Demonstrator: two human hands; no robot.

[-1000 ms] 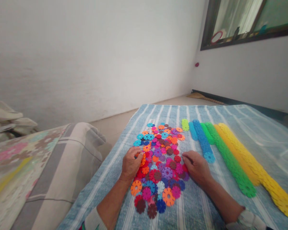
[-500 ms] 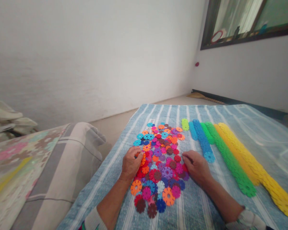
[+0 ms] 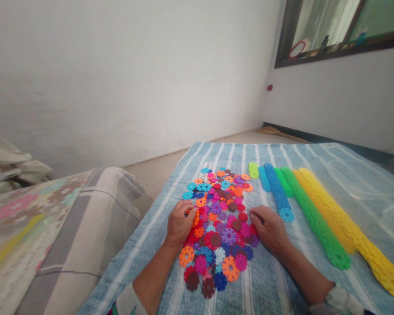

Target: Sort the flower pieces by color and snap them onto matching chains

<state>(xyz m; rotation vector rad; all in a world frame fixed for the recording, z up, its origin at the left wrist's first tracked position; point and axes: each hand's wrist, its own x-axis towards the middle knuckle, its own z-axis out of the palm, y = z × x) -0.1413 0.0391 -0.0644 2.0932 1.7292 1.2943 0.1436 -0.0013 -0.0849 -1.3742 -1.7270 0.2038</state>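
A flat spread of many small notched plastic discs (image 3: 221,205), in red, orange, pink, purple and blue, lies on a blue striped cloth (image 3: 236,153). My left hand (image 3: 179,224) rests on the spread's left edge with its fingers curled, fingertips at an orange disc. Across the spread, my right hand (image 3: 269,229) lies knuckles up on the right edge, fingers bent onto the discs. What either hand grips, if anything, is hidden under the fingers.
Right of the spread lie long rows of joined discs: blue (image 3: 277,192), green (image 3: 310,216) and yellow (image 3: 351,232). A folded grey striped blanket (image 3: 95,227) and a floral cover (image 3: 22,223) lie at left. White walls and a dark-framed window (image 3: 341,30) stand behind.
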